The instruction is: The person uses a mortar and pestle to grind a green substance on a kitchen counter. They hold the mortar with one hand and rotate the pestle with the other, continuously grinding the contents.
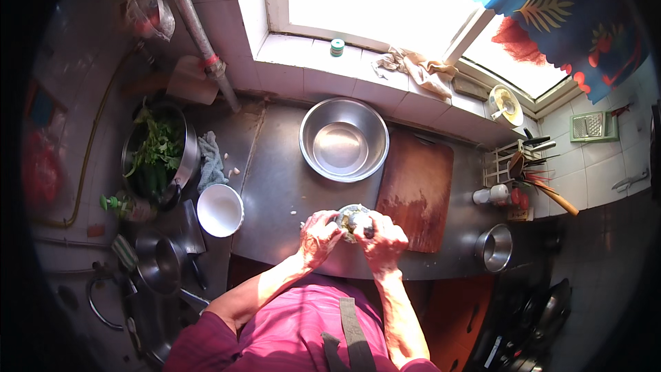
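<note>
Both my hands are together over the front edge of the metal counter. My left hand (318,237) and my right hand (382,240) grip the two sides of a small round grey-and-greenish thing (355,218), too blurred and covered to name. Beyond them stands a stainless steel basin (343,139) that looks empty. Right of it lies a wet-stained wooden cutting board (418,186). A white bowl (220,210) stands on the left, beside a cleaver (192,227) with a black handle.
Far left, a metal pot (192,152) holds leafy greens, next to a grey-blue cloth (210,160). The sink (155,325) is lower left. A small steel bowl (494,248) stands right, below a utensil rack (498,165). The windowsill (289,49) holds rags and a small jar.
</note>
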### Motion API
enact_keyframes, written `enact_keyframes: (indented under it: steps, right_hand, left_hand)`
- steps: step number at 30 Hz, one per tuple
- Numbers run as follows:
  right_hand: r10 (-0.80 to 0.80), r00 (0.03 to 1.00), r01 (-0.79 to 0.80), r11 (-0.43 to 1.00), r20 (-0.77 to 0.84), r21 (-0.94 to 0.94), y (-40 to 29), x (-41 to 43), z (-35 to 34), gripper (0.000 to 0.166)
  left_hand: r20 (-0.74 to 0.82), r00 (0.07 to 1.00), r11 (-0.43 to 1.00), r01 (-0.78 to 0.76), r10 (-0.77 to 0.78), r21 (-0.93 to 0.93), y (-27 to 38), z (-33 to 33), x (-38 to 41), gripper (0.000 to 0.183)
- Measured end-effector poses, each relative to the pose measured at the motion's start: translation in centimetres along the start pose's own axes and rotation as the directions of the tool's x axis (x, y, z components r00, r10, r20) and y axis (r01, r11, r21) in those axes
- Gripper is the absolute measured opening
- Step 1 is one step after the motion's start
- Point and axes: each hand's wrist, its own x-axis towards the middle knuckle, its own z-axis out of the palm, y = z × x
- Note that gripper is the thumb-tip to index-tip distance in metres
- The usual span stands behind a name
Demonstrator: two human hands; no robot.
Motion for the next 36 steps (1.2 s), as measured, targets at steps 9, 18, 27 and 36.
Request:
enact_keyframes:
  steps: [9, 18, 27, 36]
  right_hand:
    - [-0.013, 1.0, 0.013, 0.999, 0.009, -0.04, 1.3, -1.5, 1.9, 0.032]
    - [-0.053, 0.999, 0.052, 0.996, 0.014, 0.067, 0.7, -0.6, 3.2, 0.04]
    - [-0.037, 0.999, 0.037, 0.999, -0.034, 0.019, 0.3, -0.9, 0.9, 0.04]
    - [-0.007, 0.993, 0.005, 1.0, 0.119, 0.017, 1.0, -0.2, 4.0, 0.043]
  left_hand:
    - [-0.041, 0.999, 1.0, -0.011, 0.011, 0.0, 0.1, 0.3, -0.1, 0.016]
    - [-0.014, 0.991, 0.988, -0.135, 0.134, -0.08, -0.9, 1.4, -0.8, 0.011]
    - [-0.006, 0.994, 0.992, -0.11, 0.11, -0.063, -1.2, -0.1, -1.2, 0.01]
    - [0.16, 0.971, 0.981, 0.189, -0.18, -0.041, -0.7, -0.4, -1.4, 0.034]
